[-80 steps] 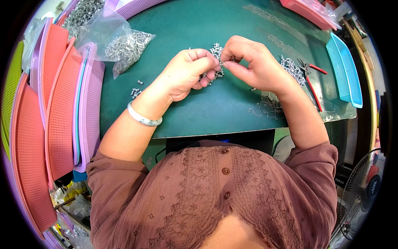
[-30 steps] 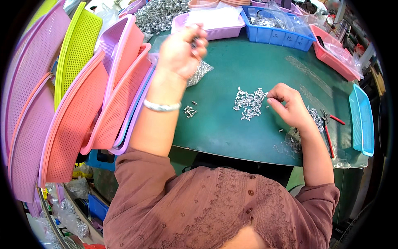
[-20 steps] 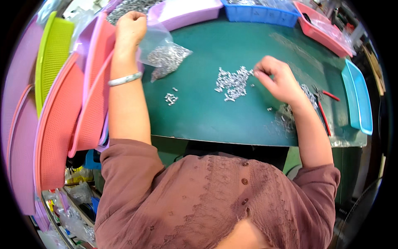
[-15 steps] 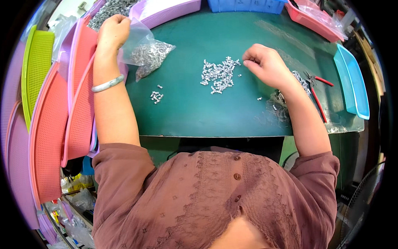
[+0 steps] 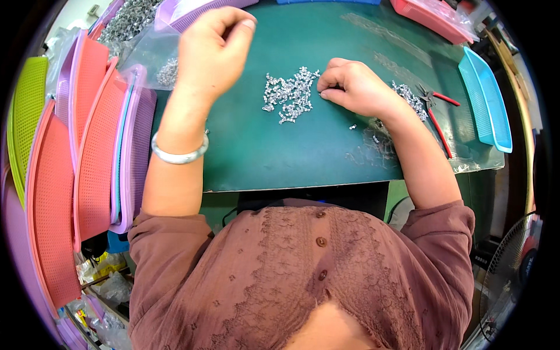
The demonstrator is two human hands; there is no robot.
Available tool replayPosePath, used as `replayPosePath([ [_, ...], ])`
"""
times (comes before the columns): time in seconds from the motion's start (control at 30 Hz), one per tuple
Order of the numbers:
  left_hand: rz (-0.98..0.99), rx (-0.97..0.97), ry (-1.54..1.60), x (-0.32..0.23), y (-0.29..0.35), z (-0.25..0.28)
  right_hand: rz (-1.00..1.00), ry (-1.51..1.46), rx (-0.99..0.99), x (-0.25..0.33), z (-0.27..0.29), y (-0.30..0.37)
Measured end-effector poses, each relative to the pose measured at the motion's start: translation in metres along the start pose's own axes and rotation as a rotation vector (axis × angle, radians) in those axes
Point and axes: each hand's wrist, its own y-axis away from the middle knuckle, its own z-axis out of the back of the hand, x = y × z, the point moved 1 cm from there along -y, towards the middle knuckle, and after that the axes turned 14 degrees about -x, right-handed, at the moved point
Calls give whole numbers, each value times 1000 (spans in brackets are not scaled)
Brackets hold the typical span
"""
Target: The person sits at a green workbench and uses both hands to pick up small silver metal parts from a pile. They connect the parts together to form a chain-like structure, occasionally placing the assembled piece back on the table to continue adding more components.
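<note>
Small silvery parts (image 5: 289,93): lay loosely scattered in a patch near the middle of the green tabletop (image 5: 280,151). Right hand (image 5: 359,87): was placed just beside the right edge of that patch, fingers curled in, thumb tip brought close to the forefinger. Could not tell whether touching the tabletop, nor whether gripping a part. Left hand (image 5: 213,52): was held toward the far left, well apart from the patch, fingers bent and thumb reaching up toward them. Could not see into the palm, so could not tell whether gripping or not. Wore a pale bangle (image 5: 179,157) on the left wrist. From the camera's angle, partly covered a clear plastic bag (image 5: 143,52), with small metal pieces showing inside. Beyond the bag, saw a large heap of grey metal rings (image 5: 128,23). Near the right forearm, saw a loose part (image 5: 352,126), a second heap of parts (image 5: 410,99) and, just beside it, pliers (image 5: 438,128) lying with red handles spread. Farther right, saw a light-blue basket (image 5: 487,105) near the table's edge. At the left, saw orange-pink baskets (image 5: 52,216) and a purple basket (image 5: 131,151) standing on edge.
</note>
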Motion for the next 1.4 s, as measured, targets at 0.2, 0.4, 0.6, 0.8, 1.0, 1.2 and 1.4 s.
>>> replayPosePath([
  [0.2, 98, 312, -18, 9, 25, -19, 86, -27, 344, 8, 21, -1],
  [0.4, 127, 751, 9, 9, 35, -15, 56, -15, 233, 16, 8, -2],
  [0.6, -168, 775, -100, 7, 46, -15, 160, -37, 77, 20, -10, 0],
  [0.8, -162, 679, -84, 10, 53, -26, 25, 37, 225, 25, 3, -1],
  [1.0, -82, 631, -22, 10, 53, -30, 82, -44, 137, 8, 7, 2],
  [1.2, -13, 576, 60, 14, 55, -31, 41, 34, 136, 20, 2, 1],
  [1.4, 28, 565, 82, 15, 54, -31, 84, 44, 51, 16, -5, 2],
])
